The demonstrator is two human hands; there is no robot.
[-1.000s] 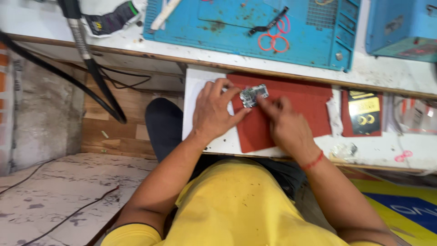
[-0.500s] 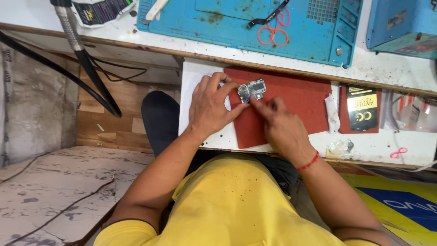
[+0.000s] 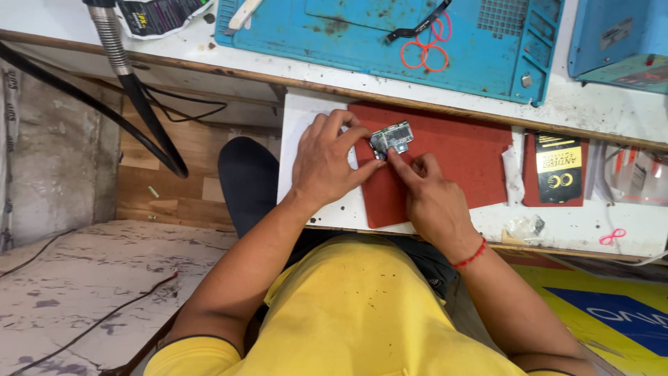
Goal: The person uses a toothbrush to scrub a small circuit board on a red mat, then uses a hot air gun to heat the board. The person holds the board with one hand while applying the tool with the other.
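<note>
On the red work mat [image 3: 459, 157], the left hand [image 3: 327, 163] pinches the small circuit board [image 3: 392, 137] steady while the right hand [image 3: 428, 198] presses fingertips at its lower edge; a light, flat hold seems wise.

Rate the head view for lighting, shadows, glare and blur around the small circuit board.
Head view: even, soft light; only faint shadows under the left hand and right hand on the red mat; no strong glare; the circuit board is sharp enough to recognise, its fine parts too small to read; slight wide-angle bending at the edges.
</note>
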